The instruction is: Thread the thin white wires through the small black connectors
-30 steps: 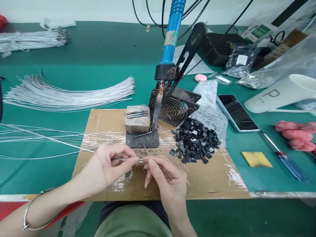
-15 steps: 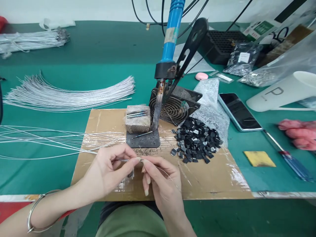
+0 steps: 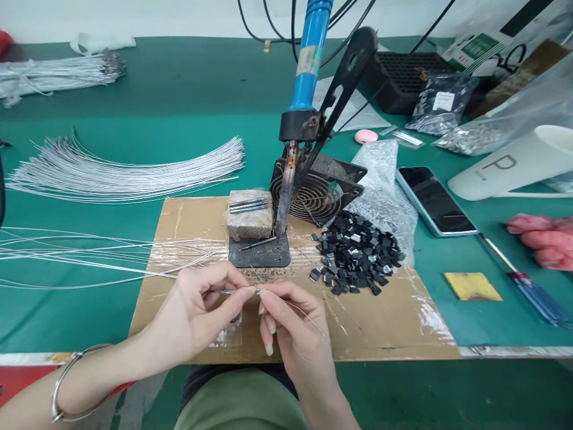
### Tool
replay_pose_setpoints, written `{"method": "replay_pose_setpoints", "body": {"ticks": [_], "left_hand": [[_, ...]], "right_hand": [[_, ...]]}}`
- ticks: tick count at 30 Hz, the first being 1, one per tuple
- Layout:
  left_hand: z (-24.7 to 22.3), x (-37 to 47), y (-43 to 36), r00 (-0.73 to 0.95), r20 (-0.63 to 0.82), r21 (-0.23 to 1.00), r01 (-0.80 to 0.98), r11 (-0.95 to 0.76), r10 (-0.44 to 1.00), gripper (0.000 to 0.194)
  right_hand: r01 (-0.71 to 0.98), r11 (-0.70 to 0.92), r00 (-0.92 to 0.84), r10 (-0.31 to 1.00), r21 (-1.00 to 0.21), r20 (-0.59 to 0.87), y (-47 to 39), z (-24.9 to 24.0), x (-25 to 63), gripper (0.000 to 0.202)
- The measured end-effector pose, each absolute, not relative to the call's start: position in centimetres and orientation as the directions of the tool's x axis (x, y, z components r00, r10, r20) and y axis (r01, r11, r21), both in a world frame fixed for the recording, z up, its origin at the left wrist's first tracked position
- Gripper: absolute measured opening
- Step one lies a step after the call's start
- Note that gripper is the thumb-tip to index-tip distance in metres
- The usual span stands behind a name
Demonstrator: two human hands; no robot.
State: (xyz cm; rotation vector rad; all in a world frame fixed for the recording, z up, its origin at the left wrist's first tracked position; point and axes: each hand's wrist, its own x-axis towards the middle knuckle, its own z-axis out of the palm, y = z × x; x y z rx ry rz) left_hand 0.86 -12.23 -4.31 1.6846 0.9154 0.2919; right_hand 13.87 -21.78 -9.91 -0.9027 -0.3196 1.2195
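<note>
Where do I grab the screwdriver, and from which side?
Probably best by its blue handle, coming from the near right side and from above. The screwdriver lies flat, slanting, with that thicker end nearer you. Its thin metal shaft points away, right by the corner of the phone, so that end looks harder to grip.

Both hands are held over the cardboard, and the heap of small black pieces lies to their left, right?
Not quite: in the head view, the small black pieces lie to the right of the left hand and right hand. Both hands are indeed over the cardboard.
</note>
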Motion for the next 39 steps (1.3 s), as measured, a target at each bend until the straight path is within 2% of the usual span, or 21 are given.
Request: {"method": "replay_pose_setpoints", "body": {"ticks": [16,20,26,39], "left_hand": [[-4.3,0.9,-12.5,0.642,-0.225,0.926,0.376,-0.045,0.733,0.023],[-4.4,0.9,-12.6,0.634,-0.171,0.910,0.396,-0.126,0.754,0.024],[-4.8,0.8,-12.9,0.624,-0.013,0.870,0.393,-0.299,0.781,0.020],[-5.4,0.9,-13.3,0.587,-0.005,0.905,0.347,-0.246,0.810,0.017]], "right_hand": [[-0.700,0.040,0.303,0.921,-0.713,-0.245,-21.9,-9.9,14.1,0.011],[-0.709,0.039,0.305,0.917,-0.704,-0.257,-21.7,-9.7,14.0,0.011],[-0.744,0.051,0.308,0.911,-0.666,-0.275,-21.4,-9.5,13.7,0.012],[-0.814,0.042,0.313,0.872,-0.580,-0.376,-21.3,-9.2,12.7,0.021]]}}
